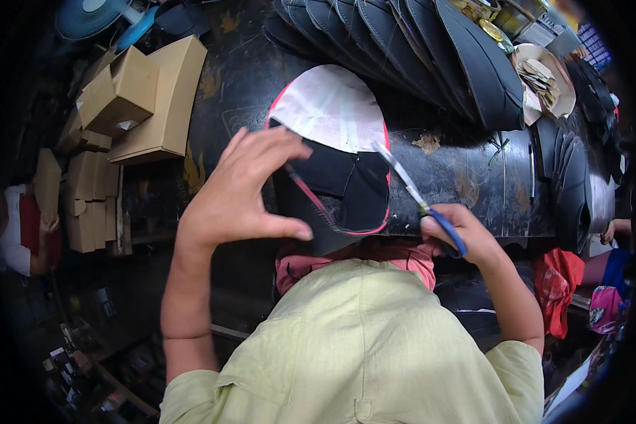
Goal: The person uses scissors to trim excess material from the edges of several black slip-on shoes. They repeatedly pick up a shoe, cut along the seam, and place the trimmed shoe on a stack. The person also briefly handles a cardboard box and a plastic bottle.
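Note:
An oval stitched piece (328,106) lies before me at the near edge of the dark table. Its far part is whitish, its near part black, and red edging runs round it. Over its left side my left hand (240,187) is held open, thumb and fingers apart, with nothing between them. Whether the fingertips touch the piece, I cannot tell. Blue-handled scissors (404,175) are gripped in my right hand (473,239) at the piece's right side. Their blades point away from me, the tips close to the right edge of the whitish part.
Overlapping black panels (466,63) lie at the far side of the table (240,78). Cardboard boxes (166,99) stand at left, near another person (32,237). At right are a container of scraps (569,92), curved black pieces (571,187) and a red bag (555,283).

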A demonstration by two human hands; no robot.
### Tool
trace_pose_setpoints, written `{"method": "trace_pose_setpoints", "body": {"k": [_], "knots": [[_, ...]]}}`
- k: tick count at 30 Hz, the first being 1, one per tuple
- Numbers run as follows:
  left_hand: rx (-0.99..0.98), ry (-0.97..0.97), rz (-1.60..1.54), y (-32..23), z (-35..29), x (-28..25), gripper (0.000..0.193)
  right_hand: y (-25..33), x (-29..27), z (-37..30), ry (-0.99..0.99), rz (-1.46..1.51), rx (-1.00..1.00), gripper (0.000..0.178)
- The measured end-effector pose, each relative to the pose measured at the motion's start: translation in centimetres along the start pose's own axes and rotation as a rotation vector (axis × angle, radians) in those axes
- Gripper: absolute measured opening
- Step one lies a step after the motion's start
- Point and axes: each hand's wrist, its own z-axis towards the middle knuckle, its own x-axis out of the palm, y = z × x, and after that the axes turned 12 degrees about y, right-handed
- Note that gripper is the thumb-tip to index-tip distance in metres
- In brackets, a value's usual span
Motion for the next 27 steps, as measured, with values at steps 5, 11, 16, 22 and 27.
{"method": "trace_pose_setpoints", "body": {"k": [5, 11, 16, 22, 27], "knots": [[0.090, 0.300, -0.195, -3.6, -1.2, 2.1, 0.020, -1.4, -2.7, -3.1, -0.460, -0.532, 0.013, 0.041], [0.184, 0.291, -0.738, -7.2, 3.5, 7.1, 0.028, -3.9, -2.7, -7.3, -0.614, -1.125, -0.056, 0.041], [0.225, 0.206, -0.599, -2.5, 5.1, 8.0, 0.032, -5.3, -2.2, -8.8, -0.571, -1.212, -0.053, 0.042], [0.173, 0.117, -0.211, 0.0, 4.8, 10.4, 0.027, -4.5, -1.9, -6.7, -0.449, -1.311, -0.197, 0.038], [0.211, 0.158, -0.147, 0.0, 6.8, 11.5, 0.021, -3.4, -1.5, -4.7, -0.470, -1.373, -0.277, 0.039]]}}
